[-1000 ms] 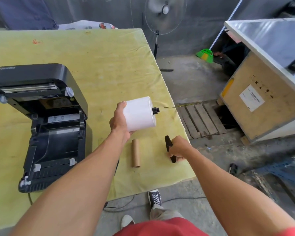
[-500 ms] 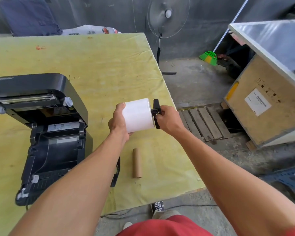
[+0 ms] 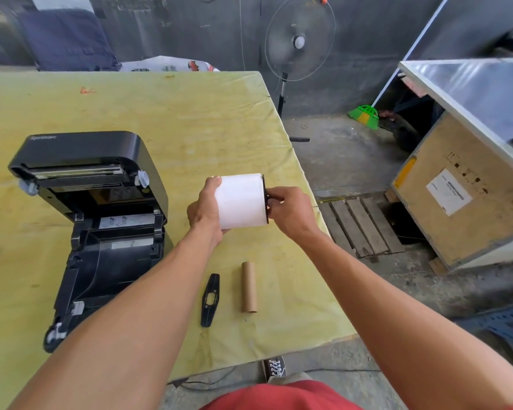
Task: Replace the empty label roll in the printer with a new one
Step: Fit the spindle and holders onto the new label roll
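The left hand holds the white roll above the table, fingers curled around its left end, just right of the open printer. The right hand pinches a black guide flat against the roll's right end. Nearer lie a cardboard core and a second guide, side by side.

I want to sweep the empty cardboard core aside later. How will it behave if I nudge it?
The core is a bare round tube lying on its side, so it will probably roll. It looks hollow and thin-walled, likely very light. The table edge is near, so it could roll off.
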